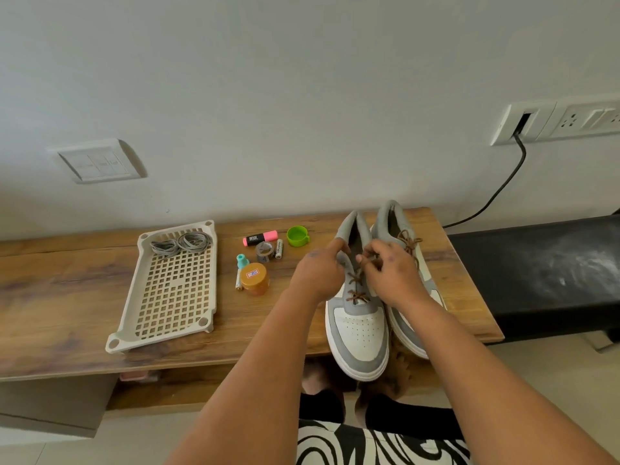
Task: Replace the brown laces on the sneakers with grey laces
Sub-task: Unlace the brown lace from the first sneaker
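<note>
Sneakers (360,333), a grey-and-white pair, stand side by side at the right end of the wooden table (67,297), toes toward the person and slightly over the front edge; the head view is the only one here. That overhang is the first risk: a hard tug on the brown laces (356,286) could drag the nearer shoe off the edge. The left hand (317,275) grips the collar and tongue area of the nearer shoe, steadying it, while the right hand (391,270) pinches the lace near the top eyelets. If a knot is there, pulling the wrong strand could tighten it, though the fingers hide that spot. The farther shoe's lace sits in a loose bow by the right wrist and could snag. Both shoes look clean, with perforated white toe panels, grey suede trim and thick white soles. Grey laces (181,245) lie coiled in a slotted tray (131,333) well to the left, untouched.
</note>
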Available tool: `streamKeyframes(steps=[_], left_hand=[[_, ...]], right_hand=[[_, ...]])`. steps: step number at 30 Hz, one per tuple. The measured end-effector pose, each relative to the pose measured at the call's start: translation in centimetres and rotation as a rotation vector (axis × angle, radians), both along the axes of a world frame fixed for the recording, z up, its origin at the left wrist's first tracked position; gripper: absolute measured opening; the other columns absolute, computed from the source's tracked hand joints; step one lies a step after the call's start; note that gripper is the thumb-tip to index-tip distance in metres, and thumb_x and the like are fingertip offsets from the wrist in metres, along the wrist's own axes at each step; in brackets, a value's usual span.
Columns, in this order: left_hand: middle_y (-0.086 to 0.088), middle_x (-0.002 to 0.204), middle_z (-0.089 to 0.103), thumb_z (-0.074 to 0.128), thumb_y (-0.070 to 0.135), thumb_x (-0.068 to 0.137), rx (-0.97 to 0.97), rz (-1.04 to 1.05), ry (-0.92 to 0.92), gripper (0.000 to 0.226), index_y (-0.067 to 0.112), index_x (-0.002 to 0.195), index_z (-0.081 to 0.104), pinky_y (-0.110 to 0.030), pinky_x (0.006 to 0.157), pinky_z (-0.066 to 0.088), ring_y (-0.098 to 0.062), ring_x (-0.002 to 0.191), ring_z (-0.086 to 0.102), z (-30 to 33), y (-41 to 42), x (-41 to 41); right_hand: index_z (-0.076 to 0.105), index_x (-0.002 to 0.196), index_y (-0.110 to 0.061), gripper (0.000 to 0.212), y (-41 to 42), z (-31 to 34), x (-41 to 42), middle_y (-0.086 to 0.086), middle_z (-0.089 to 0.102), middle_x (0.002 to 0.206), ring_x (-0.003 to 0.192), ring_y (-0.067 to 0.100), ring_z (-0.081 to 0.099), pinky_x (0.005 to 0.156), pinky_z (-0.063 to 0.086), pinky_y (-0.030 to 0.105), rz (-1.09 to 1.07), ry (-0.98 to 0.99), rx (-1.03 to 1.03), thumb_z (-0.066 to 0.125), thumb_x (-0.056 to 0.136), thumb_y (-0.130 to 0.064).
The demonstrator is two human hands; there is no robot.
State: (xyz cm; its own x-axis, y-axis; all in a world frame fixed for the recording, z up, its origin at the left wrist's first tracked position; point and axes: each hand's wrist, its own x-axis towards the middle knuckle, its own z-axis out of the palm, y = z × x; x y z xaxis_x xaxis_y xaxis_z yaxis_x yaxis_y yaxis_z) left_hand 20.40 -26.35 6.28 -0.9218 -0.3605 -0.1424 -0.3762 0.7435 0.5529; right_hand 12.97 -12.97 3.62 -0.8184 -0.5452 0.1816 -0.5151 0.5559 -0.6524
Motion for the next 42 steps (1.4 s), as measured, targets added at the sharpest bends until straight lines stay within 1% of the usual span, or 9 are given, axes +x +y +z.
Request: streamKeyframes(steps=[13, 19, 22, 26, 28, 34, 38, 40, 42], left_hand=[[0.0, 0.099, 0.071, 0.041, 0.001, 0.088, 0.165, 0.084, -0.016, 0.038, 0.03, 0.109, 0.054, -0.043, 0.084, 0.053, -0.026, 0.094, 0.061, -0.3, -1.2, 0.5], [0.014, 0.091, 0.069, 0.041, 0.002, 0.086, 0.175, 0.085, -0.041, 0.045, 0.045, 0.092, 0.05, -0.055, 0.091, 0.049, -0.028, 0.103, 0.057, -0.3, -1.8, 0.8], [0.02, 0.088, 0.068, 0.039, 0.0, 0.086, 0.171, 0.081, -0.045, 0.05, 0.049, 0.086, 0.048, -0.055, 0.092, 0.049, -0.027, 0.104, 0.058, -0.5, -2.0, 0.7], [0.009, 0.099, 0.07, 0.04, 0.006, 0.09, 0.148, 0.078, -0.04, 0.042, 0.047, 0.096, 0.047, -0.054, 0.093, 0.049, -0.027, 0.105, 0.057, -0.6, -1.7, 0.4], [0.002, 0.103, 0.067, 0.041, 0.019, 0.096, 0.115, 0.059, -0.025, 0.03, 0.046, 0.104, 0.047, -0.054, 0.094, 0.048, -0.029, 0.107, 0.056, -0.8, -1.4, 0.3], [-0.004, 0.126, 0.046, 0.045, 0.073, 0.087, -0.141, -0.003, -0.015, 0.05, 0.039, 0.124, 0.05, -0.042, 0.095, 0.038, -0.025, 0.123, 0.037, -0.4, -0.4, 0.4], [-0.001, 0.123, 0.034, 0.06, 0.072, 0.078, -0.266, -0.084, 0.009, 0.059, 0.038, 0.125, 0.055, -0.037, 0.09, 0.032, -0.021, 0.117, 0.032, -0.5, 0.5, 0.4], [-0.003, 0.122, 0.036, 0.057, 0.063, 0.088, -0.248, -0.055, -0.007, 0.045, 0.033, 0.121, 0.059, -0.04, 0.094, 0.035, -0.024, 0.118, 0.032, -0.6, 1.0, 0.1], [-0.003, 0.119, 0.036, 0.057, 0.049, 0.094, -0.129, 0.006, 0.001, 0.033, 0.031, 0.12, 0.061, -0.04, 0.096, 0.036, -0.025, 0.119, 0.033, -0.9, 1.1, -0.2]], right_hand=[[0.067, 0.094, -0.018, 0.032, -1.5, -1.2, 1.4, -0.003, 0.052, 0.126, 0.115, 0.024, 0.042, 0.094, 0.041, 0.036, 0.003, 0.039, 0.109, 0.044, 0.09, 0.005], [0.056, 0.073, -0.019, 0.025, 0.3, 2.7, -0.1, 0.004, 0.067, 0.101, 0.102, 0.024, 0.059, 0.096, 0.046, 0.044, -0.153, -1.255, -0.974, 0.044, 0.085, 0.0], [0.057, 0.074, -0.02, 0.007, 2.9, 3.8, -1.2, 0.002, 0.069, 0.101, 0.099, 0.022, 0.058, 0.097, 0.038, 0.04, -0.196, -1.3, -1.319, 0.053, 0.07, -0.023], [0.052, 0.061, -0.018, 0.03, 5.3, 5.3, -2.4, 0.0, 0.063, 0.079, 0.074, 0.015, 0.057, 0.073, 0.045, 0.03, -0.151, -1.203, -1.542, 0.06, 0.078, -0.042], [0.053, 0.053, -0.015, 0.054, 6.6, 6.2, -2.8, 0.003, 0.064, 0.078, 0.07, 0.016, 0.058, 0.067, 0.049, 0.029, 0.01, -1.185, -1.313, 0.051, 0.09, -0.056], [0.077, 0.069, -0.022, 0.051, 5.8, 6.8, -1.5, 0.001, 0.074, 0.094, 0.095, 0.016, 0.066, 0.09, 0.051, 0.037, 0.363, -0.536, 0.572, 0.058, 0.077, -0.068], [0.065, 0.072, -0.028, 0.028, 3.4, 5.5, -0.6, -0.004, 0.06, 0.076, 0.071, 0.011, 0.055, 0.06, 0.038, 0.024, 0.108, -0.335, 0.292, 0.059, 0.093, -0.046], [0.065, 0.1, -0.028, 0.012, 2.3, 4.6, -0.5, -0.007, 0.057, 0.099, 0.085, 0.007, 0.052, 0.065, 0.035, 0.017, 0.091, -0.201, 0.156, 0.053, 0.099, -0.025], [0.061, 0.123, -0.026, 0.039, 1.5, 3.2, -0.8, -0.005, 0.048, 0.114, 0.098, 0.007, 0.047, 0.078, 0.036, 0.017, 0.171, -0.103, 0.138, 0.047, 0.097, -0.002]])
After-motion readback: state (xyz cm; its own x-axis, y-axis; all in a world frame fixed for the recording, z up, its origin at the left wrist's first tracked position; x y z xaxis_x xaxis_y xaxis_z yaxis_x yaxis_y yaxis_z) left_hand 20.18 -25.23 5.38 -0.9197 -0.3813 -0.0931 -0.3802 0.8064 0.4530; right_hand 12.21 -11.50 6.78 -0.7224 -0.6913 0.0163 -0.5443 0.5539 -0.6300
